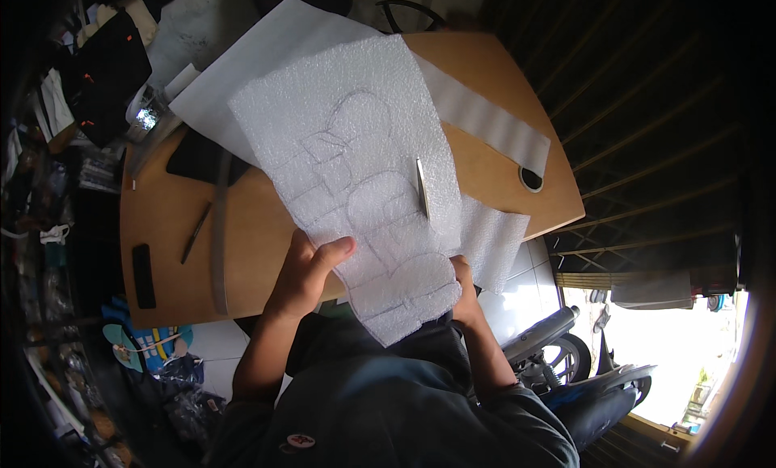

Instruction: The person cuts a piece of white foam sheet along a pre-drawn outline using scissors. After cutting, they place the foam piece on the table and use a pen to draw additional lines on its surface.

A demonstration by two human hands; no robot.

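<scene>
A white foam sheet [275, 128] with curved and straight outlines drawn on it is held up over my lap and the table's near edge. My left hand [311, 266] pinches its left edge, thumb on top and fingers underneath. At the lower right edge is my right hand [463, 290], mostly hidden behind the foam. One blade of a pair of scissors [422, 189] lies over the sheet's face, pointing away from me. The scissors' handles are hidden under the foam on my right hand's side. A strip of foam [489, 238] hangs to the right of the cut.
The brown wooden table [259, 266] carries a pen [196, 234], a black phone [144, 276], a clear ruler [219, 250], and larger foam pieces [234, 72]. A round dark object [531, 179] sits by its right edge. A motorcycle [582, 379] stands at my right.
</scene>
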